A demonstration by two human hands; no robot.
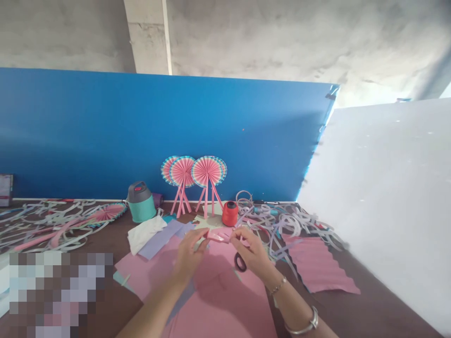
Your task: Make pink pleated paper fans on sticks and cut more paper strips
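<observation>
My left hand (191,249) pinches one end of a small folded piece of pink paper (219,236). At its other end, the fingers of my right hand (251,249) are closed, with thumb and forefinger pressed together on the paper. A dark ring like a scissors handle (240,263) shows just under my right fingers; whether they hold it or it lies on the sheet, I cannot tell. Below both hands, large pink paper sheets (225,305) cover the table. Just beyond the hands stands a red spool of thread (229,214).
Pink pleated paper fans (207,172) lean against the blue partition (225,117). A teal jug (141,205) stands left of them. Curled paper strips (292,223) pile up at both sides. Pleated pink paper (320,263) lies right, purple and white sheets (160,239) left.
</observation>
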